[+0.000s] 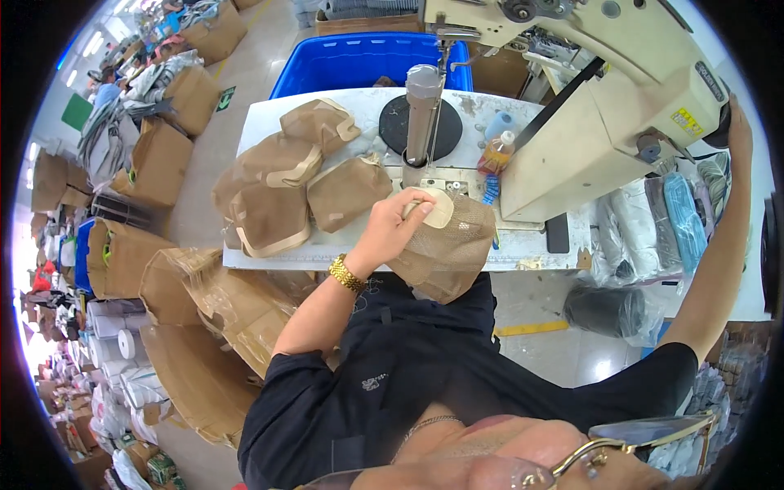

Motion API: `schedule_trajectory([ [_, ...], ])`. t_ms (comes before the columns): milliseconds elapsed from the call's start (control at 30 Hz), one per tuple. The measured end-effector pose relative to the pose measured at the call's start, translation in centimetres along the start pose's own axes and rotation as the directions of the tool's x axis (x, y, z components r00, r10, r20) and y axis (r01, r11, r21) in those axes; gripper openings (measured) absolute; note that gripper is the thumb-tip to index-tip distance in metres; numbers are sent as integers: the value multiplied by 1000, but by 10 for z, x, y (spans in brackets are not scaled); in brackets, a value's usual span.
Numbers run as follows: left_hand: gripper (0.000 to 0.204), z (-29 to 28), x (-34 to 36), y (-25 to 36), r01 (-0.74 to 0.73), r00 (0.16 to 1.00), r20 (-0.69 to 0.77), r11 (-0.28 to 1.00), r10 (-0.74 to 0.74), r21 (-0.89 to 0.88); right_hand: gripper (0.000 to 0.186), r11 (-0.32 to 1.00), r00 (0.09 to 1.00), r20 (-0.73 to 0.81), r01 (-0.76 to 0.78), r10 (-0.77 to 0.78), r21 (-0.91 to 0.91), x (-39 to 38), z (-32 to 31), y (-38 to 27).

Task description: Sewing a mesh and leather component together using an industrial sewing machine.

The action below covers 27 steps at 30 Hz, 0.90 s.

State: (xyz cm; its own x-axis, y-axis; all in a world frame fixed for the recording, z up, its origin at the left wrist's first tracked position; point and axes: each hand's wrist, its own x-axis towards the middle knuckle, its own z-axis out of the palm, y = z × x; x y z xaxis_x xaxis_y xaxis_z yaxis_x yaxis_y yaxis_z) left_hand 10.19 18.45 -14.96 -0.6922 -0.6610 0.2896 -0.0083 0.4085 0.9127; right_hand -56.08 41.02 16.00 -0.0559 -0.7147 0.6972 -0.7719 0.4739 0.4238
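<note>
My left hand (390, 227) is closed, thumb and fingers pinching a brown mesh fabric piece (449, 249) at its round cream patch (439, 209). The piece hangs over the front edge of the white table, just in front of the sewing machine's upright post (421, 114). Far to the right, my right hand (740, 126) is on the black handwheel (719, 129) of the cream sewing machine (572, 139), its fingers partly hidden. Several brown shaped pieces (269, 216) with cream edging lie left of the post.
A blue bin (359, 61) stands behind the table. A small bottle (495, 153) and a black phone (558, 234) are near the machine. Bagged fabrics (645, 224) lie to the right. An open cardboard box (196, 359) is at the left, a black waste bin (600, 310) at the right.
</note>
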Motion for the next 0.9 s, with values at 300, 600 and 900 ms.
schedule_trajectory([
  [300, 15, -33, 0, 25, -93, 992, 102, 988, 81, 127, 19, 301, 940, -16, -92, 340, 949, -75, -114, -435],
  [600, 7, -118, 56, 78, -339, 867, 154, 335, 473, 879, 19, -66, 849, 359, -414, -388, 908, -28, -88, -527],
  [900, 31, -88, 214, 44, -458, 817, 273, 284, 508, 842, 21, -639, 842, 534, -449, -69, 625, -15, -84, -541],
])
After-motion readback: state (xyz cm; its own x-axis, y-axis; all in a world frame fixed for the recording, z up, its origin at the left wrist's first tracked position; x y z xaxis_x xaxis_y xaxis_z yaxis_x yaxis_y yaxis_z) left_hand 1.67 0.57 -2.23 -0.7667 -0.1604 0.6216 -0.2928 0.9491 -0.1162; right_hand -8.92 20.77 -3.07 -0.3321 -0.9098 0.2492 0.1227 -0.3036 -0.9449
